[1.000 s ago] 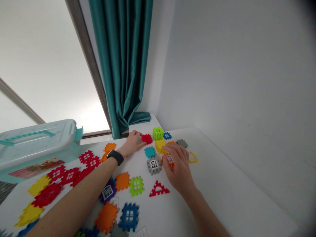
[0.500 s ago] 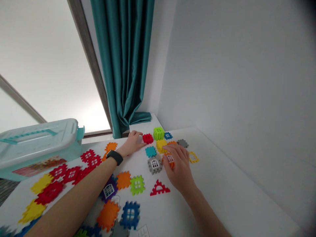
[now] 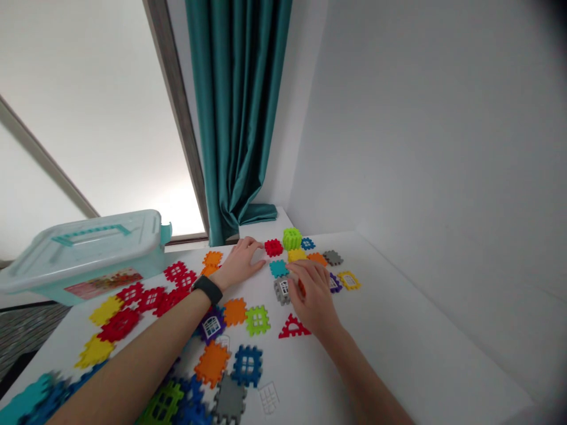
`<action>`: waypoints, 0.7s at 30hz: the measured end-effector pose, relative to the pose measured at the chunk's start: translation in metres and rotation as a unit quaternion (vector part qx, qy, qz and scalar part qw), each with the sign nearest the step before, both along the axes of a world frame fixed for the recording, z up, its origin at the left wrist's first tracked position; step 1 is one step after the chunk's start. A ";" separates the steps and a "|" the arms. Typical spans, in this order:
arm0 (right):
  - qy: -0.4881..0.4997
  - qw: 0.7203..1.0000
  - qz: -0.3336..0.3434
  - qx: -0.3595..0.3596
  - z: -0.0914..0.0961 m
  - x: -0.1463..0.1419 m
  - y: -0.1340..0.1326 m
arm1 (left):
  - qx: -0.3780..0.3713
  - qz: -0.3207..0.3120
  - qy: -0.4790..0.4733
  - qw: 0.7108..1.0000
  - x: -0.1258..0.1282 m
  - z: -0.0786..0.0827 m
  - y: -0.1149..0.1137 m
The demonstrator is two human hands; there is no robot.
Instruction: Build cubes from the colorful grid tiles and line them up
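Note:
My right hand [image 3: 315, 298] bends over a small orange tile [image 3: 302, 287], gripped between thumb and fingers and mostly hidden by them. Just left of the thumb is a grey tile with a white window [image 3: 282, 290], partly covered. A teal tile [image 3: 279, 268] lies at my index fingertip, with a yellow tile [image 3: 296, 255] behind it. My left hand [image 3: 243, 260], with a dark band on its wrist, rests open on the table, holding nothing. Its fingertips are close to a red tile stack [image 3: 273, 247]. A red arched triangle [image 3: 294, 326] lies below my right hand.
A lidded pale teal box [image 3: 110, 254] stands at the left. Several notched tiles spread across the white table [image 3: 390, 330], including red ones [image 3: 153, 299] and a blue one [image 3: 247, 366]. A green cube [image 3: 292, 238] stands at the back, near the curtain [image 3: 239, 118] and wall.
My right hand has shifted left with the orange tile, closer to the grey one, uncovering a purple window tile on its right. My left hand stays beside the red stack. The view has turned slightly left.

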State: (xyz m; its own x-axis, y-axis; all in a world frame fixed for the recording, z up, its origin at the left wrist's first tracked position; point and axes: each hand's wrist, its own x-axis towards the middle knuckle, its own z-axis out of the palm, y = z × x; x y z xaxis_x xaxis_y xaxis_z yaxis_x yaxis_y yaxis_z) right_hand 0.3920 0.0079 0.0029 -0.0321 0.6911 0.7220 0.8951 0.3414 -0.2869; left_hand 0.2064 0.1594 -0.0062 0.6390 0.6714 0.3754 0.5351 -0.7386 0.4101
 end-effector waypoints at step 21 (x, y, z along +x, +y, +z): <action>-0.035 0.994 0.099 -0.039 -0.003 -0.065 0.009 | 0.034 0.005 0.114 0.993 -0.121 0.033 -0.082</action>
State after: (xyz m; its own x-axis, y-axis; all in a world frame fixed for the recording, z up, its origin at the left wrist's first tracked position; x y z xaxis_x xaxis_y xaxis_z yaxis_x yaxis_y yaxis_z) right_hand 0.3269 0.0165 -0.0002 -0.2210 0.7203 0.6574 0.8314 0.4916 -0.2591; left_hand 0.0858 0.0774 0.0270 0.7061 0.6557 0.2673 0.6154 -0.7550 0.2264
